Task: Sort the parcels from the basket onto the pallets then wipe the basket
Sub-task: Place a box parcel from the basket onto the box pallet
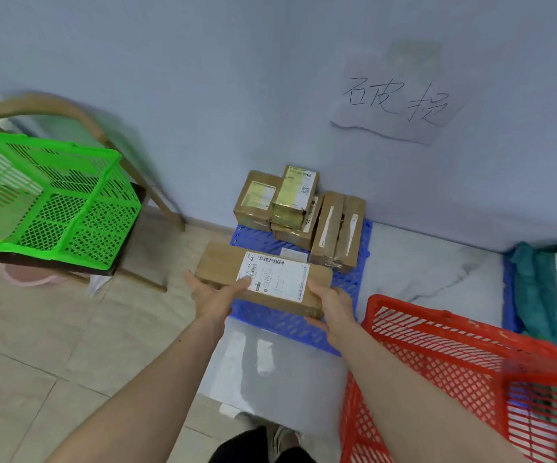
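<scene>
The person holds a long brown cardboard parcel (263, 280) with both hands, just over the front part of the blue pallet (287, 322) by the wall. The left hand (212, 295) grips the parcel's left end, with the thumb lying on the white label (275, 277). The right hand (332, 307) grips the right end, fingers curled under it. Further back on the blue pallet, against the wall, sit four smaller boxes (295, 202), some leaning on each other. It looks like the parcel is about to be set down in front of them. The parcel is wide, and its left end sticks out past the pallet's left edge. If it is put down like that, it could tip off onto the floor. If it is pushed back too far, it could bump the small boxes, and the tall one on top might fall. The red basket (437, 345) is just to the right of the blue pallet, near the right arm, so the elbow could knock it. It is hard to tell what is left inside the red basket. A green basket (46, 198) sits on a chair (130, 168), well to the left of the pallet. A teal bag parcel (550, 289) lies far right, on what looks like another blue pallet.
</scene>
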Action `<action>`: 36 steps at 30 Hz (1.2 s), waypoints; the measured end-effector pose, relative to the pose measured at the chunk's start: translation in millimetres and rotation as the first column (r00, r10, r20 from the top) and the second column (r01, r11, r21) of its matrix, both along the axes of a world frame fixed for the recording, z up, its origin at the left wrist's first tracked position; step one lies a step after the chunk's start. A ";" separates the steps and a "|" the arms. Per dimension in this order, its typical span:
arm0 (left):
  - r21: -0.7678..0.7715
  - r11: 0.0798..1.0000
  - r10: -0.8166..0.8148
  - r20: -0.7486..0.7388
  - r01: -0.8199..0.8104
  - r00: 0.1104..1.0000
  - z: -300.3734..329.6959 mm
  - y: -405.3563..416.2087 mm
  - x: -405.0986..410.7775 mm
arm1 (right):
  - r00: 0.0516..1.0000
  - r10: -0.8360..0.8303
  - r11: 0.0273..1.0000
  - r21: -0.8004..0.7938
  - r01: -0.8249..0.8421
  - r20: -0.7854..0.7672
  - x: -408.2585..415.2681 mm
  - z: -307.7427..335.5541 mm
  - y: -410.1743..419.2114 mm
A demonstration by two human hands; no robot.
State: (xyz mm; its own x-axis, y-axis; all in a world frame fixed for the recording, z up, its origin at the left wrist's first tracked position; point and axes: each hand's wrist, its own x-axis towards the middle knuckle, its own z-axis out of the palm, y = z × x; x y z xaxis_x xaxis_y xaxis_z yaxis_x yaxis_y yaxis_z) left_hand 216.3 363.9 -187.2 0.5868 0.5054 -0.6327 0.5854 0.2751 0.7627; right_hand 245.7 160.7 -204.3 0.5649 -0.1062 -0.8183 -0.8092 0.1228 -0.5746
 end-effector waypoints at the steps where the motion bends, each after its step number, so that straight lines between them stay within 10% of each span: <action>1: 0.017 1.000 -0.014 -0.015 0.014 1.000 -8.3 2.4 4.6 | 1.000 0.001 1.000 -0.014 -0.001 -0.006 5.2 -6.8 -0.1; 16: 0.095 0.966 -0.235 -0.081 0.242 0.969 -139.2 29.8 79.6 | 0.995 -0.093 0.985 -0.149 0.085 -0.041 59.9 -112.8 26.0; 36: 0.192 0.911 -0.334 -0.174 0.364 0.927 -142.6 33.6 95.1 | 0.996 -0.085 0.964 -0.254 0.075 -0.027 72.7 -131.7 31.3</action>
